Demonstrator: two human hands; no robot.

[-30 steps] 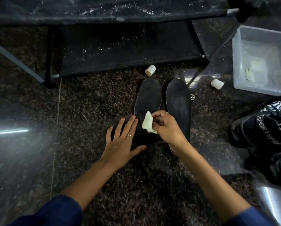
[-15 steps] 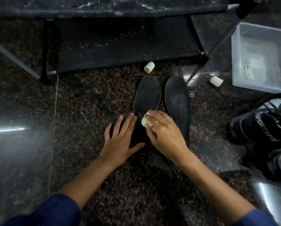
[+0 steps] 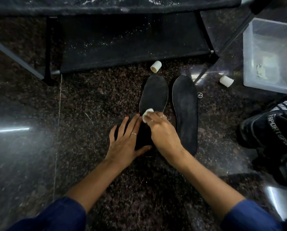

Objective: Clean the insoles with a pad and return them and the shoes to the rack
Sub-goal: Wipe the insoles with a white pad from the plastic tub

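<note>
A: Head view. What've we got w/ the hands?

B: We see the right hand (image 3: 162, 130) pressing a small white pad (image 3: 147, 113) onto the left insole (image 3: 153, 95), fingers curled over it, so it's gripping the pad. Left hand (image 3: 125, 139) lies flat, fingers straight and spread, holding down that insole's heel end, thumb across it. Nothing grasped there.

A: And relative to that left insole, where's the rest?

B: Right insole (image 3: 186, 114) lies just beside it on the right, parallel, both on the dark speckled floor (image 3: 92, 100). The black rack (image 3: 122, 42) is beyond the toe end, w/ a small white cap (image 3: 155, 67) between rack and toe. Another white cap (image 3: 226, 81) is beyond the right insole's toe, to the right. Clear plastic bin (image 3: 269, 55) sits further right of that. Black shoes (image 3: 272, 130) marked "SPORT" are well to the right, nearer us than the bin.

A: Sleeves?

B: Dark blue, both arms.
</note>
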